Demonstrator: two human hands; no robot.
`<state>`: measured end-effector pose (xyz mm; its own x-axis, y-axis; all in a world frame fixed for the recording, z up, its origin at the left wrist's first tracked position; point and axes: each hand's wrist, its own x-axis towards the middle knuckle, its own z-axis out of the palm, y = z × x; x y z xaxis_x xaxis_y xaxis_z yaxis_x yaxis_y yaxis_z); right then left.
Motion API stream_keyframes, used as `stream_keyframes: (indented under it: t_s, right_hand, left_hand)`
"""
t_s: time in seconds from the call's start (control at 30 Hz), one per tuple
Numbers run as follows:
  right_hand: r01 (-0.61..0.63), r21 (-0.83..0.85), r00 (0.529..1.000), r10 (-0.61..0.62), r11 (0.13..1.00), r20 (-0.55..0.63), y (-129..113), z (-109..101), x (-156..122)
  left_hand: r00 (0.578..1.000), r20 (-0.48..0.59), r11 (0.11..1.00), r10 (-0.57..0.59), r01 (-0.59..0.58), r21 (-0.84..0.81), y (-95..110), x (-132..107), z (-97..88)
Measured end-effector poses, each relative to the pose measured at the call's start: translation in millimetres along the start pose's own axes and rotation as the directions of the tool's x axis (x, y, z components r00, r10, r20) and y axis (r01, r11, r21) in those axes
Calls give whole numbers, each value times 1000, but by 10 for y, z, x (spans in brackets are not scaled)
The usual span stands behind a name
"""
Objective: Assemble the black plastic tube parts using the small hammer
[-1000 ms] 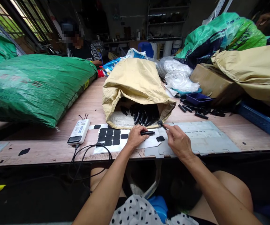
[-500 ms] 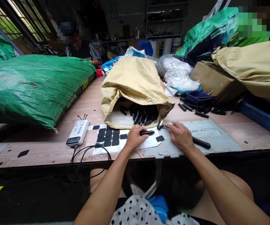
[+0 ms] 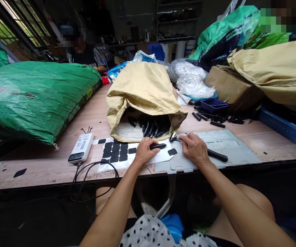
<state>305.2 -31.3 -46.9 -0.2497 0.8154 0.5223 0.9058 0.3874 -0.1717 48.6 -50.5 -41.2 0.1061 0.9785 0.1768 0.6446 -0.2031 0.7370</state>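
My left hand [image 3: 144,151] is closed on a short black rod [image 3: 158,146] and holds it flat on a white sheet of black adhesive pads [image 3: 117,152]. My right hand [image 3: 194,148] rests on a small hammer [image 3: 209,153] with a black handle that lies on a grey metal plate [image 3: 230,150]; its fingers curl over the metal head end [image 3: 173,137]. One loose black pad [image 3: 172,151] lies between my hands. Just behind them an open tan sack [image 3: 144,92] spills several black rods [image 3: 151,128].
A white power bank [image 3: 81,147] with a black cable [image 3: 94,178] lies to the left. A big green sack [image 3: 35,96] fills the left side. At right are a cardboard box [image 3: 227,87], a blue tray [image 3: 213,104], loose black rods [image 3: 207,116] and more sacks. A person sits at the far end.
My right hand has lowered the hammer from a raised position onto the grey plate, and its handle now lies flat. My left hand has stayed put with the rod.
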Motion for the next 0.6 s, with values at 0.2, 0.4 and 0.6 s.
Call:
stream_keyframes:
  t_s: [0.2,0.4,0.6]
  right_hand:
    - [-31,2,999,31,1000,-7,-8,1,1]
    - [-37,-1,999,37,999,9,-1,4,8]
    - [-44,-29,999,44,999,18,0,8,2]
  left_hand:
    - [999,12,999,47,-47,21,34,-11,-35]
    - [951,12,951,308,-307,-37,442,-441,-271]
    - [903,309,952,298,-304,-29,503,-1226,-79]
